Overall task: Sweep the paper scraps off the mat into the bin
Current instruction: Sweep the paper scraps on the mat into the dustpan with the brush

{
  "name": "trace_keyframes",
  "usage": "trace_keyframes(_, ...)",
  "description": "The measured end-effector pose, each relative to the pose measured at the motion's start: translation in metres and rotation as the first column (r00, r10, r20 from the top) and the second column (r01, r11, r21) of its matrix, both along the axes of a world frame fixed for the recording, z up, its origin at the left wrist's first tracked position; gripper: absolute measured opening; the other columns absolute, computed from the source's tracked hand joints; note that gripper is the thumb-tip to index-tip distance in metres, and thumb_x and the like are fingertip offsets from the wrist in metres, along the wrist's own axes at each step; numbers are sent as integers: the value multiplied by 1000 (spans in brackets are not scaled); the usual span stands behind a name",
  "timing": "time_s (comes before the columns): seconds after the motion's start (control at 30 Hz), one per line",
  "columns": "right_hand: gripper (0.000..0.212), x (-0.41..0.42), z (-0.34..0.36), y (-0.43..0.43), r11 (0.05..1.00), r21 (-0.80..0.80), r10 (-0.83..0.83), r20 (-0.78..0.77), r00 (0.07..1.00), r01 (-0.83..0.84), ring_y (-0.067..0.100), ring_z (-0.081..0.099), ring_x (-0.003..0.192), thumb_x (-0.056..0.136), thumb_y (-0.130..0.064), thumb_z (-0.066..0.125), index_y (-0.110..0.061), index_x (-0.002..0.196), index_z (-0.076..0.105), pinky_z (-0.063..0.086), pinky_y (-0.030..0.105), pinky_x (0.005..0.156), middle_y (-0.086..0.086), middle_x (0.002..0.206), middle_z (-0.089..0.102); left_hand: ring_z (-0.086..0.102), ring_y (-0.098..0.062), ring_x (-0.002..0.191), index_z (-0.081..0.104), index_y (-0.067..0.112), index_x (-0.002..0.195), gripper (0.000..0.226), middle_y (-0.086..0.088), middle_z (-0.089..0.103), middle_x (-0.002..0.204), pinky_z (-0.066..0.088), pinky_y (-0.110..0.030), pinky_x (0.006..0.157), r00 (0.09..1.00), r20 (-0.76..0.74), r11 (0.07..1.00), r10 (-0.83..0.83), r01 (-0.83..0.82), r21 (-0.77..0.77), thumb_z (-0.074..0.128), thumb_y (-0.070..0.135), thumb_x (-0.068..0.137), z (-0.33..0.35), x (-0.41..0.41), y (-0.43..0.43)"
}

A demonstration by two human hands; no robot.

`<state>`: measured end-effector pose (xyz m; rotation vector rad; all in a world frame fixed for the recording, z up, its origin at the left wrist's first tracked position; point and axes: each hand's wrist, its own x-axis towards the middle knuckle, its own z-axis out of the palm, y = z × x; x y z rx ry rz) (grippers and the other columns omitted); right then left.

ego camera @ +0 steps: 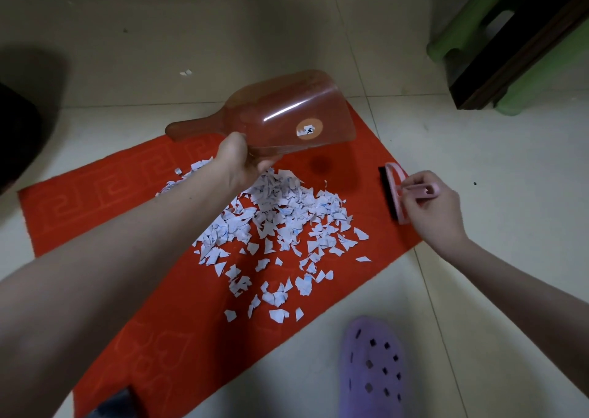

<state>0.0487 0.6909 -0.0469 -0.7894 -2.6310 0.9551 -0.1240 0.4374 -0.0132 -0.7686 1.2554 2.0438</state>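
Head view, nearest first: a purple clog [371, 366] stands on the tiled floor [478, 149] beside the red mat's [95, 200] near edge. White paper scraps [277, 226] lie heaped across the middle of the mat. At its right edge the right hand [433, 207] grips a pink brush [402, 191], bristles touching the mat. Farther off, the left hand [237, 162] grasps a translucent red dustpan [274, 118], lifted above the mat's far edge.
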Motion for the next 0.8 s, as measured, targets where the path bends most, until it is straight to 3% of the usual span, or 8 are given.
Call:
trace_keyframes(0.1, 11, 8, -6, -1, 994, 110, 5, 158, 987, -23, 27, 60, 65, 89, -18, 50, -24, 90, 59, 47, 33, 56, 3, 73, 64, 69, -30, 81, 51, 3, 122, 34, -17, 67, 97, 60, -40, 64, 1000, -9, 1000, 1, 0, 6, 26, 13, 102, 1, -1, -1)
trace_keyframes(0.23, 10, 10, -4, -23, 986, 80, 127, 192, 973, -145, 21, 58, 59, 87, -17, 55, -26, 86, 59, 46, 32, 54, 0, 68, 62, 69, -30, 84, 52, 3, 126, 37, -18, 67, 103, 60, -41, 65, 1000, -12, 1000, -4, 3, -8, 26, 11, 101, 1, -1, -2)
trace_keyframes(0.33, 15, 6, 0, -49, 972, -74, 232, 144, 962, -223, 11, 56, 45, 90, -9, 55, -22, 84, 59, 42, 24, 44, -4, 62, 61, 69, -30, 89, 53, 3, 127, 38, -18, 68, 108, 60, -40, 67, 1000, -13, 1000, -7, 7, -18, 26, 10, 100, 1, 0, -3)
trace_keyframes(0.47, 27, -8, 10, -57, 953, -230, 192, -52, 980, -199, 1, 64, 57, 84, 1, 59, -25, 79, 61, 46, 15, 52, -12, 67, 65, 69, -31, 95, 52, 2, 128, 38, -18, 67, 113, 61, -40, 66, 1000, -8, 1000, -5, 5, -15, 26, 10, 101, 0, 0, -4)
trace_keyframes(0.57, 22, -18, 18, -43, 977, -173, 112, -89, 990, -126, 8, 65, 63, 79, -6, 58, -28, 77, 61, 52, 29, 62, -10, 69, 65, 70, -30, 91, 52, 2, 127, 38, -18, 68, 110, 61, -41, 66, 1000, 0, 1000, 0, 0, -8, 27, 11, 101, -2, 0, -6)
trace_keyframes(0.67, 9, -24, 16, -27, 993, -94, 64, -10, 998, -65, 24, 66, 68, 78, -20, 53, -24, 79, 62, 54, 41, 66, 0, 72, 68, 69, -30, 87, 53, 2, 122, 35, -18, 67, 105, 61, -38, 60, 1000, 5, 1000, 8, -8, 7, 26, 10, 101, -1, 1, -7)
trace_keyframes(0.8, 9, -29, 0, -32, 992, 39, 117, 120, 986, -122, 24, 58, 57, 87, -18, 53, -21, 83, 61, 49, 37, 58, 5, 63, 61, 68, -30, 93, 55, 4, 112, 31, -18, 67, 103, 60, -39, 71, 1000, 12, 1000, 13, -13, 11, 26, 10, 101, -2, 1, -5)
